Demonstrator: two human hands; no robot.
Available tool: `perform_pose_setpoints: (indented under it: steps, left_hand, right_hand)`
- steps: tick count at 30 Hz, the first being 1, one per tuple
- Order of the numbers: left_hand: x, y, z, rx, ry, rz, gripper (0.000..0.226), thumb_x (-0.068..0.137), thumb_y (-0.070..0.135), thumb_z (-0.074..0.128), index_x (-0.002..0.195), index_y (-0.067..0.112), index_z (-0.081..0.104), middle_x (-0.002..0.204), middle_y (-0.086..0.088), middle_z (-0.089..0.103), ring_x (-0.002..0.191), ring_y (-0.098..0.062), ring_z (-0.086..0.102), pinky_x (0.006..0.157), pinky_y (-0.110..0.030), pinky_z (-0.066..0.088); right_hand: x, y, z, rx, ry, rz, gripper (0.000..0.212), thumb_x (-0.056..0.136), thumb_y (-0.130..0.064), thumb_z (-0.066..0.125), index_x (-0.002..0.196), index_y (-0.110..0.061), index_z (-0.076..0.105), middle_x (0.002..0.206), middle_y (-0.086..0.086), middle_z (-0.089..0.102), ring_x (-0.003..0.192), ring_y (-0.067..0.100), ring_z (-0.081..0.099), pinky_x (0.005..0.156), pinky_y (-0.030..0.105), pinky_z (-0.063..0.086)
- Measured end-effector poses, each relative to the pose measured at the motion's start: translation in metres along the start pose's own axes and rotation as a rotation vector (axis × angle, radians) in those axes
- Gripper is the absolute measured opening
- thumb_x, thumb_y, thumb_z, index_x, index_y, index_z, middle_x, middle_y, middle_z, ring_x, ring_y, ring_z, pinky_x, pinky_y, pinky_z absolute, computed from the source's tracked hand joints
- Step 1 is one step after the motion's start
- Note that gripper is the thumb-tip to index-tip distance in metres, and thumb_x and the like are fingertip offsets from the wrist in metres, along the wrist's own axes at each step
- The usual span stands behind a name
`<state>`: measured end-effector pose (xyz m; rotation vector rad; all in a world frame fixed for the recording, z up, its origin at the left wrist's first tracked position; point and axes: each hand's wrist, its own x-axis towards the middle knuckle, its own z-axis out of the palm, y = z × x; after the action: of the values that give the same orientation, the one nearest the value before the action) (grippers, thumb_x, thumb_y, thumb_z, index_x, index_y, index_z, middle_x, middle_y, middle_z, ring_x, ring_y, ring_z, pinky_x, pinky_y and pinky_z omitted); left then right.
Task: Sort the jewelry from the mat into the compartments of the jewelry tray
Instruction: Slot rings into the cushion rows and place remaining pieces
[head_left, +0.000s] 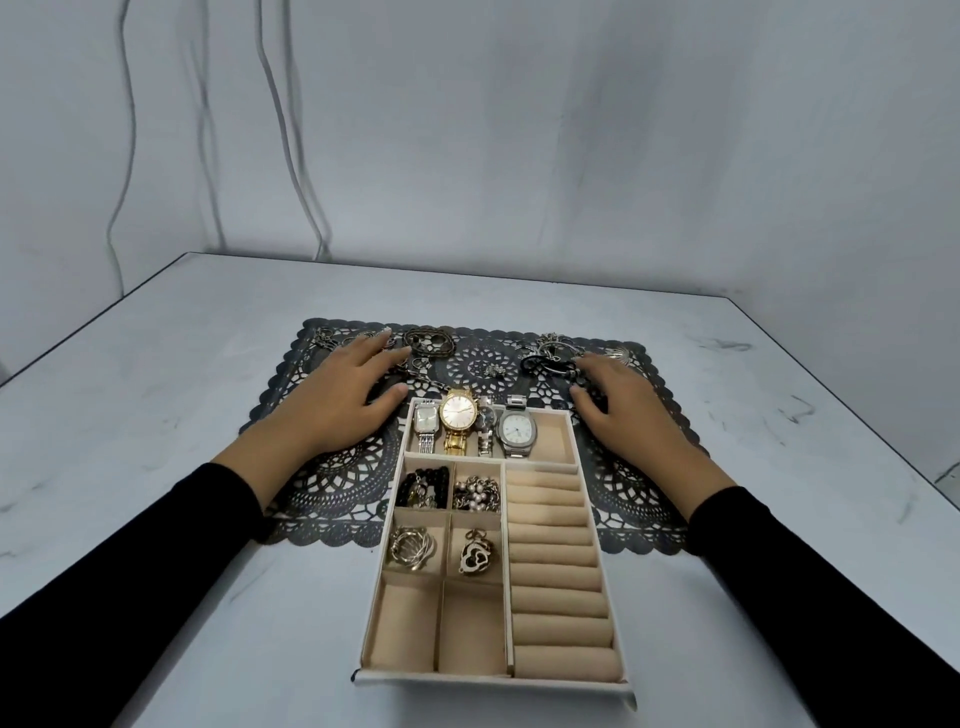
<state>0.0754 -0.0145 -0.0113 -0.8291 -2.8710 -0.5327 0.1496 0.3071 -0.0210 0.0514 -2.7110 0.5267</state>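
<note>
Resting both hands flat, fingers spread and holding nothing, on the mat (332, 488).
We see our left hand (340, 402) at ten o'clock, right hand (631, 410) at two o'clock of the jewelry tray (498, 686); loose jewelry (550, 356) lies at twelve.

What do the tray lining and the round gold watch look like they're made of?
Tray lining: looks like beige velvet or suede-like fabric, matte with no glare. Gold watch: looks like polished gold-toned metal, case and link band glinting; whether solid or plated can't be told.
</note>
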Motion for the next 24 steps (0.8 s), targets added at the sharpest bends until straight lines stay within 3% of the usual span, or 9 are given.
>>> perform_pose_setpoints:
  steps: [6,15,19,24]
  left_hand:
    - [0.022,-0.005,0.002,0.032,-0.044,0.032,0.057,0.1,0.053,0.038,0.153,0.035,0.026,0.164,0.005,0.014,0.151,-0.019,0.011,0.121,-0.037,0.01]
    - [0.047,-0.011,0.006,0.032,-0.115,0.106,0.071,0.089,0.071,0.018,0.152,0.038,0.027,0.162,0.01,0.017,0.15,-0.014,0.013,0.114,-0.024,0.0]
    - [0.056,-0.012,0.008,-0.002,-0.092,0.137,0.053,0.1,0.057,0.027,0.148,0.036,0.038,0.159,0.011,0.028,0.148,-0.011,0.021,0.117,-0.027,0.011]
    - [0.064,-0.013,0.007,-0.113,-0.035,0.126,0.037,0.103,0.039,0.041,0.135,0.031,0.057,0.145,0.011,0.049,0.135,-0.01,0.043,0.111,-0.032,0.033]
  right_hand:
    - [0.029,-0.008,0.01,0.048,0.01,-0.159,0.039,0.095,-0.029,0.055,0.131,-0.014,0.055,0.136,0.004,0.054,0.128,0.017,0.047,0.106,0.024,0.032]
    - [0.058,-0.021,0.027,0.127,-0.026,-0.359,0.033,0.089,-0.032,0.063,0.118,-0.015,0.066,0.121,0.003,0.065,0.114,0.017,0.058,0.101,0.031,0.044]
    - [0.067,-0.023,0.034,0.111,-0.071,-0.489,0.029,0.088,-0.027,0.064,0.11,-0.01,0.07,0.107,0.006,0.071,0.1,0.022,0.065,0.089,0.038,0.053]
    - [0.069,-0.021,0.037,0.143,-0.06,-0.537,0.019,0.087,-0.017,0.065,0.102,-0.008,0.073,0.098,0.006,0.073,0.091,0.022,0.067,0.082,0.036,0.054]
